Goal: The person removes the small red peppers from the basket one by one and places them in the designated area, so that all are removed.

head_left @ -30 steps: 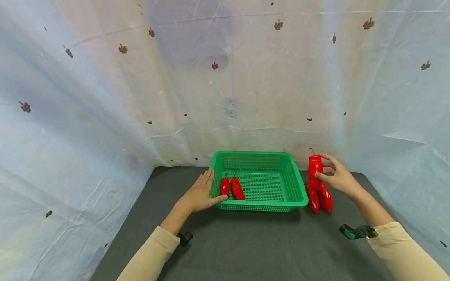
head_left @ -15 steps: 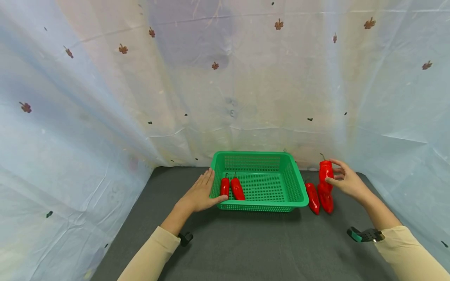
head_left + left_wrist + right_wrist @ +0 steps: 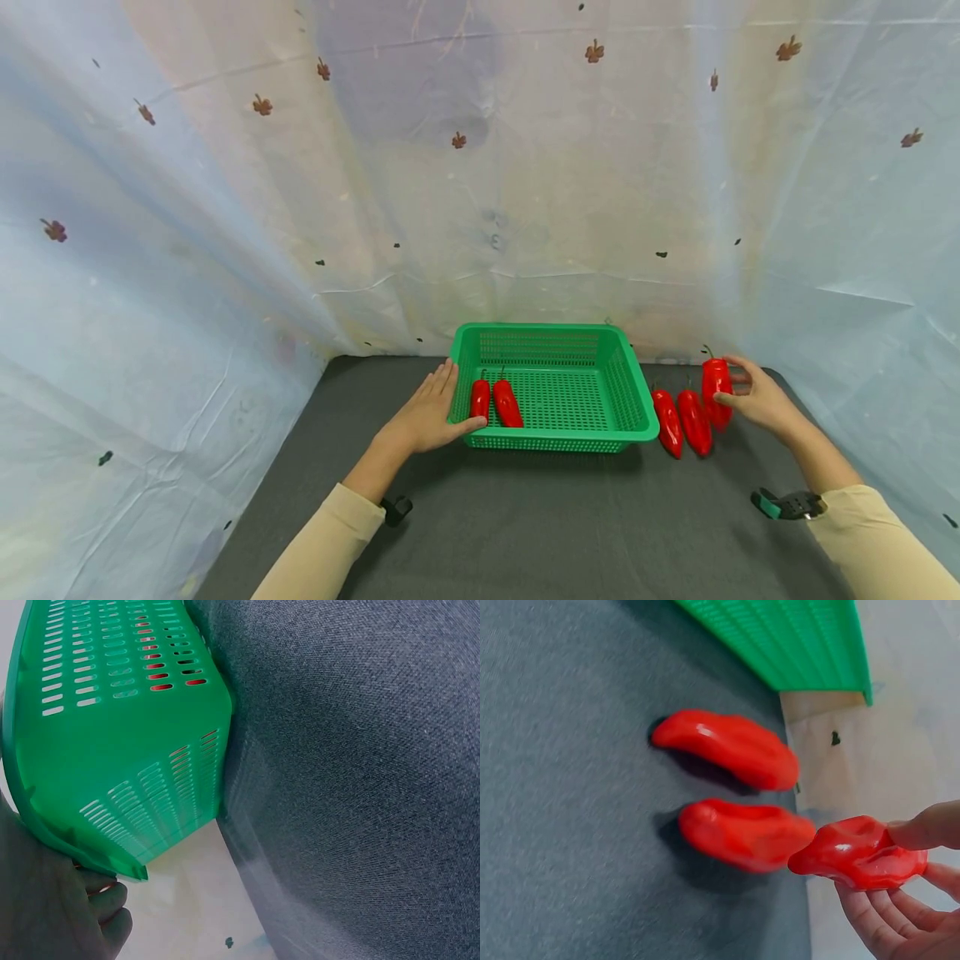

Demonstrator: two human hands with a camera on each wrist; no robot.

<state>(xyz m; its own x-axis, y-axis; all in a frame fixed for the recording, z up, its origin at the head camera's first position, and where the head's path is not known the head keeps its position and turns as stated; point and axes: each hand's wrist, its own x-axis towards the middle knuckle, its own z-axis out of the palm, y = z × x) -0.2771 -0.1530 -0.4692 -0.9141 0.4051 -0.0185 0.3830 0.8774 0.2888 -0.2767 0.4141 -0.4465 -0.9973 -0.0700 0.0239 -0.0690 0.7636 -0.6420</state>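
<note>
My right hand (image 3: 761, 407) pinches a glossy red pepper (image 3: 717, 392) between thumb and fingers, stem up, at the table's right side. In the right wrist view this pepper (image 3: 859, 853) is raised off the cloth, its tip pointing toward two others. Those two, a left red pepper (image 3: 667, 423) and a right red pepper (image 3: 695, 423), lie side by side on the dark cloth. My left hand (image 3: 423, 417) rests with straight fingers along the left rim of a green plastic basket (image 3: 558, 435), thumb at its near corner. Inside are two red peppers (image 3: 507, 404) at the left end.
A dark grey cloth (image 3: 540, 525) covers the table. Pale plastic sheeting (image 3: 495, 192) with small leaf marks rises close behind and on both sides. The basket's right wall stands just left of the loose peppers.
My right hand has carried its pepper rightward and lower, from above the two lying peppers to their right side. My left hand and the basket have stayed put.
</note>
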